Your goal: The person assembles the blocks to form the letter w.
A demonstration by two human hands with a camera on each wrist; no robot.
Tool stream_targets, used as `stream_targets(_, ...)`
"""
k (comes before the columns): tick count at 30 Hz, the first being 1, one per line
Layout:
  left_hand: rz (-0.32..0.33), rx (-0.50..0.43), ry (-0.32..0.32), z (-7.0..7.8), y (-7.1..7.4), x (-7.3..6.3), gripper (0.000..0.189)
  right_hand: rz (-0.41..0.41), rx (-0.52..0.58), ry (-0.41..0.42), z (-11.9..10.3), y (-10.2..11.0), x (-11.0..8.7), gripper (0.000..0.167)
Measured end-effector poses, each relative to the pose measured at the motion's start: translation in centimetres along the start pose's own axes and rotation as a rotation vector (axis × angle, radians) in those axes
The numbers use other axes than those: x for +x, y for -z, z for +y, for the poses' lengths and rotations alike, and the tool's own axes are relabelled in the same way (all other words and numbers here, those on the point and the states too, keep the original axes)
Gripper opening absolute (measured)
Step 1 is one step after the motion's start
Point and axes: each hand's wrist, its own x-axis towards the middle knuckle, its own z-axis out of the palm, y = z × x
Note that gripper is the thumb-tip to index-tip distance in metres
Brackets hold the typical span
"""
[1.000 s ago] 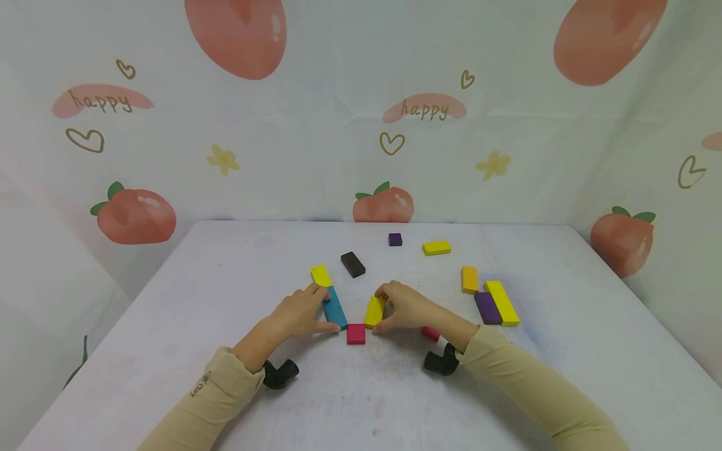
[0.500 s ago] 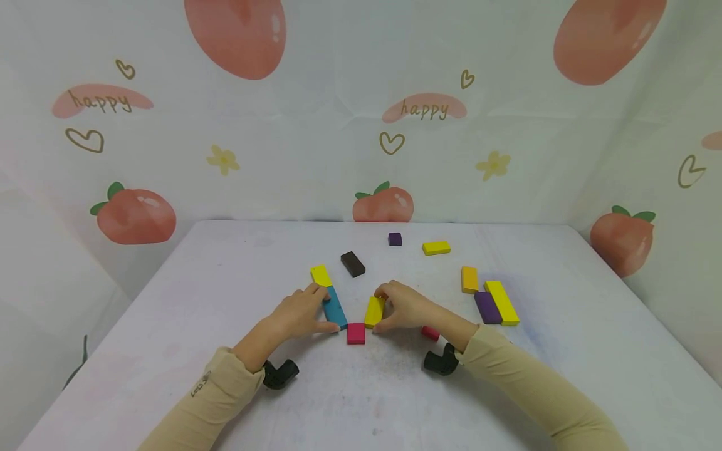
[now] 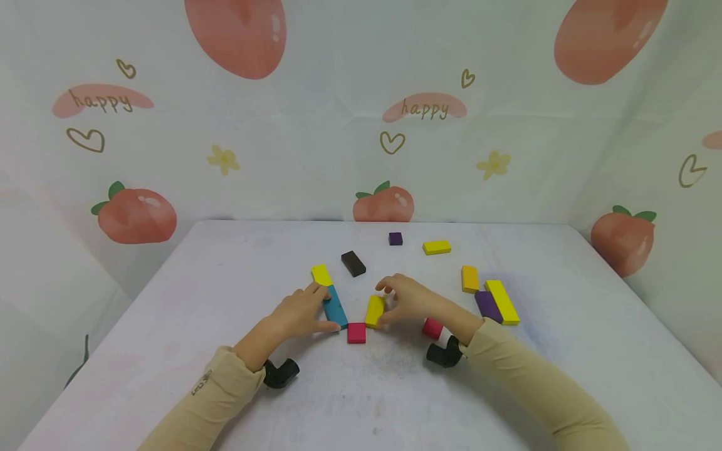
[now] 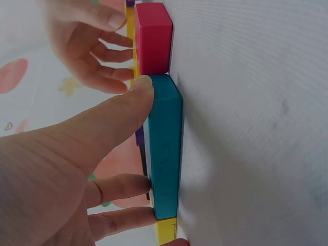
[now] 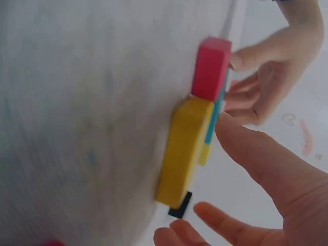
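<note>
Thumb and fingers of the left hand (image 3: pixel 296 313) pinch the blue block (image 3: pixel 335 307) by its ends, thumb at the near end. Right hand (image 3: pixel 414 299) relaxed, fingers loosely curved and parted, just right of the middle yellow block (image 3: pixel 375 312); its fingers clear that block, but whether the thumb tip touches it, cannot tell.

Middle red block (image 3: pixel 356 333) sits between the hands, touching the near ends of both blue and middle yellow blocks, which slant apart toward the far side. Left yellow block (image 3: pixel 322 275) meets the far end of the blue one.

Beyond the hands: dark block (image 3: pixel 353 264), lying aslant, then small purple block (image 3: pixel 395 238) and far yellow block (image 3: pixel 437 247) toward the far edge. Right red block (image 3: pixel 433 329) lies by the right wrist, partly hidden. Farther right, large purple block (image 3: pixel 488 306) lies along the left side of the long yellow block (image 3: pixel 502 302); orange block (image 3: pixel 470 279) just beyond it.

All on a white counter (image 3: pixel 361 401). Tan sleeves (image 3: pixel 197 401) on both arms. Backdrop (image 3: pixel 316 138) printed with peaches, hearts, yellow flowers, "happy".
</note>
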Motion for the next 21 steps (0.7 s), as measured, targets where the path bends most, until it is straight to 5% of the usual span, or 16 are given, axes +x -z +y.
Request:
stream_targets(16,-0.008,-0.005,0.002,-0.1,-0.1,0.1,0.063,-0.001,-0.002,0.254,1.2,3.4,2.7,0.042)
stream_targets(21,-0.006,-0.002,0.001,-0.1,0.0,0.1,0.064,-0.009,0.000,0.272,1.4,3.6,4.2,0.041)
